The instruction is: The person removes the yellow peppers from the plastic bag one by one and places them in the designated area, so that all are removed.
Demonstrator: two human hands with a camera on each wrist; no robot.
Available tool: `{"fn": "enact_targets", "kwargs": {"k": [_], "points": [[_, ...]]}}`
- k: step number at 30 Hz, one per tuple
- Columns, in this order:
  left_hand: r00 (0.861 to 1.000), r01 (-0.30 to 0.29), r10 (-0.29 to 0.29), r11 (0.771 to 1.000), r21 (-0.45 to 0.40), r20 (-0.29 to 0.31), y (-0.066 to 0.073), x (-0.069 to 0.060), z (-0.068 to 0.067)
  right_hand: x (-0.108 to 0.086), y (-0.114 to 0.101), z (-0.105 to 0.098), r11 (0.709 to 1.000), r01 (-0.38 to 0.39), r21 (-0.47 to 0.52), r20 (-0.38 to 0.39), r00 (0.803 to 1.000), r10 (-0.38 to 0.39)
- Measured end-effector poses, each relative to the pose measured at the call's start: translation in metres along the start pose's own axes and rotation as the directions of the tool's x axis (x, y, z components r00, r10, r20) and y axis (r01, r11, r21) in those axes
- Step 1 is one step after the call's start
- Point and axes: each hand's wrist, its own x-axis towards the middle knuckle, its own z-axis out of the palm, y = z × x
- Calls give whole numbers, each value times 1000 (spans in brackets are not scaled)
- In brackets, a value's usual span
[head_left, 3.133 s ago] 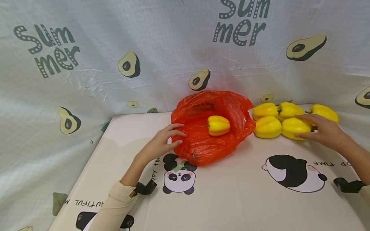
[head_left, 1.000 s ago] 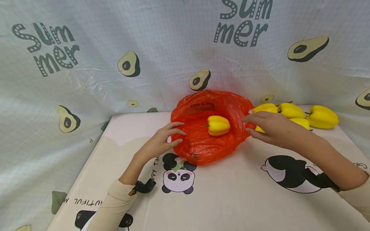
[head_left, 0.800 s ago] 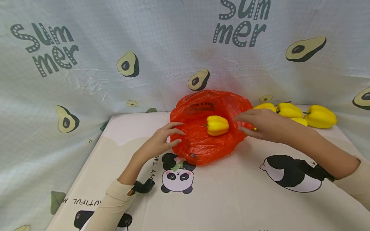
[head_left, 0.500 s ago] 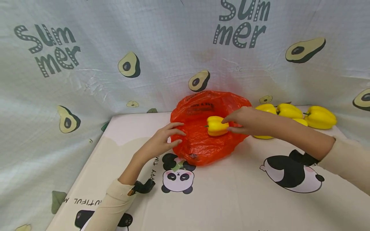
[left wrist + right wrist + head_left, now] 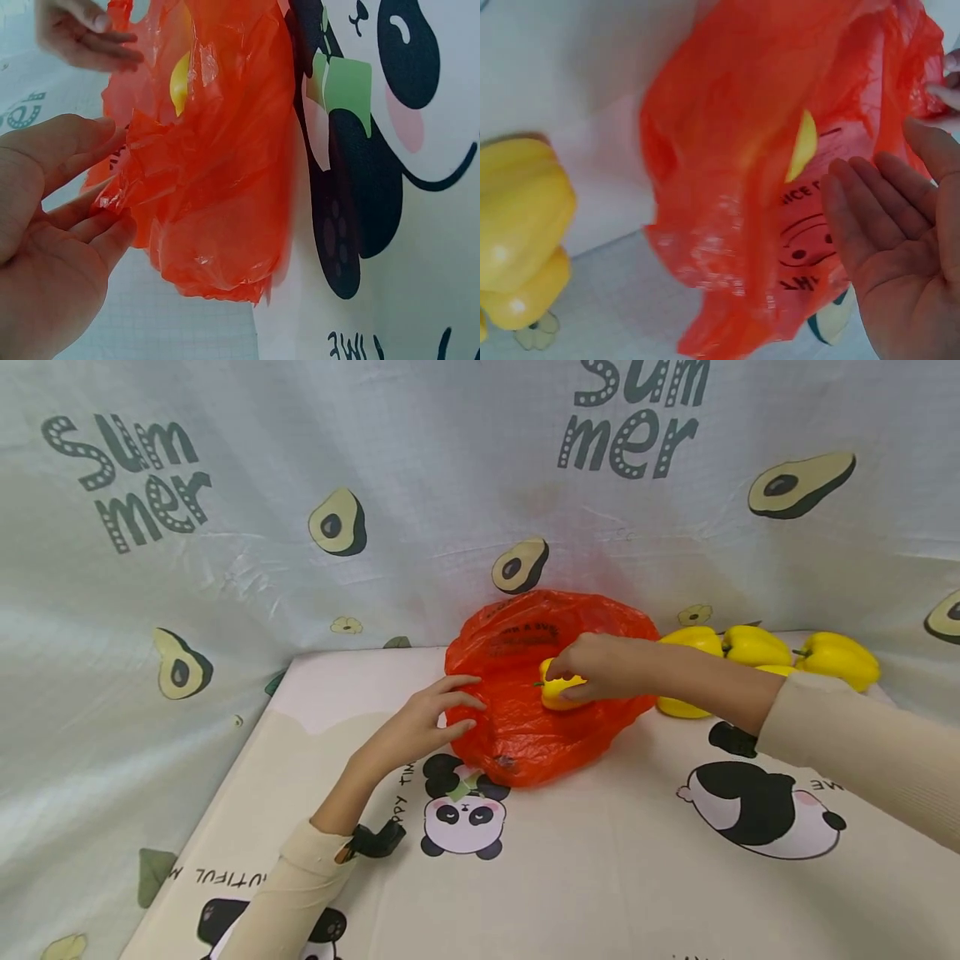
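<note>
A yellow bell pepper (image 5: 558,695) lies inside a red plastic bag (image 5: 525,735) whose mouth faces me. At the bag's left rim my left hand (image 5: 423,722) holds the thin plastic, its fingers curved over the edge, as the left wrist view also shows. My right hand (image 5: 600,667) reaches into the bag mouth and partly covers the pepper. Its fingers look nearly straight in the right wrist view, where the right hand (image 5: 900,225) holds nothing. In that view most of the pepper (image 5: 803,146) is hidden behind red plastic.
Several more yellow bell peppers (image 5: 757,646) stand grouped right of the bag, partly behind my right forearm. The table (image 5: 585,860) has a panda-print cover. A pale curtain (image 5: 420,468) with avocado prints hangs behind it.
My right hand has left the pepper group at the right and moved left into the bag mouth, over the pepper there. The left hand has stayed at the bag's rim.
</note>
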Motion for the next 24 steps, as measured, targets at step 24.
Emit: {"fn": "enact_targets", "kwargs": {"k": [24], "points": [[1000,-3,3,1000,4,17,-1,5,4,62,19,-28,988,-111,-104,312,940,138]]}}
